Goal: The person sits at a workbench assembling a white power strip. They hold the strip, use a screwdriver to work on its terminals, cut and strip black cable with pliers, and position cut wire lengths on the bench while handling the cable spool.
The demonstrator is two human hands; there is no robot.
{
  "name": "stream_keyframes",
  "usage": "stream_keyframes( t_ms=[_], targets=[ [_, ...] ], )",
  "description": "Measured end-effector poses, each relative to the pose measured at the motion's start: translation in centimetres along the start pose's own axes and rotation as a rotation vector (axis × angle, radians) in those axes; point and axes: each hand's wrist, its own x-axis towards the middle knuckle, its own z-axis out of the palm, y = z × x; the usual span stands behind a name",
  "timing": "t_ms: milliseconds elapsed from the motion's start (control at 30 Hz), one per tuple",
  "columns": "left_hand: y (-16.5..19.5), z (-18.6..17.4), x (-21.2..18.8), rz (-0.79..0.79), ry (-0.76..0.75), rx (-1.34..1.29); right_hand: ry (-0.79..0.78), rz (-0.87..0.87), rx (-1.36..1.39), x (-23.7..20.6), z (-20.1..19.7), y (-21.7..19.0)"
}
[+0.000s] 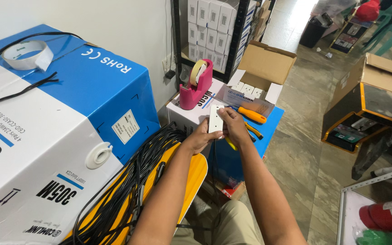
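Between our fingertips we pinch a white wall plate (215, 119), left hand (199, 137) beneath, right hand (233, 126) closed on its edge, steadying it; an orange screwdriver (251, 115) lies just beyond.

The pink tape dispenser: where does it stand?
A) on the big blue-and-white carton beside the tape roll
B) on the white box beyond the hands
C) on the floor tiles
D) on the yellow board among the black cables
B: the pink tape dispenser stands on the white box, just beyond both hands holding a small white plate.
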Motion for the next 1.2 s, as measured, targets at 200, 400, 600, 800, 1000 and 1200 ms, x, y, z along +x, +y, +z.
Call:
stream_keyframes(
  t_ms=[200,400,600,800,1000,1200],
  targets=[
    [0.1,0.5,-0.1,0.094,-0.044,0.039,-0.011,0.04,-0.02,-0.5,0.2,-0.8],
    [0.5,1.5,0.2,0.137,0.099,0.144,-0.158,0.002,0.152,-0.5,-0.2,0.0],
    [1.2,1.7,-0.2,0.124,0.169,0.096,-0.127,-0.039,0.079,1.0,-1.0,1.8],
    [1.7,1.5,0.1,0.198,0.288,0.155,-0.146,-0.119,0.08,1.6,-1.2,2.1],
    [1.6,1.1,0.2,0.195,0.315,0.166,-0.077,-0.227,0.167,2.5,-3.4,-1.6],
    [1.5,0.9,0.5,0.184,0.378,0.15,0.165,-0.351,-0.126,2.5,-7.8,-6.6]
  ],
)
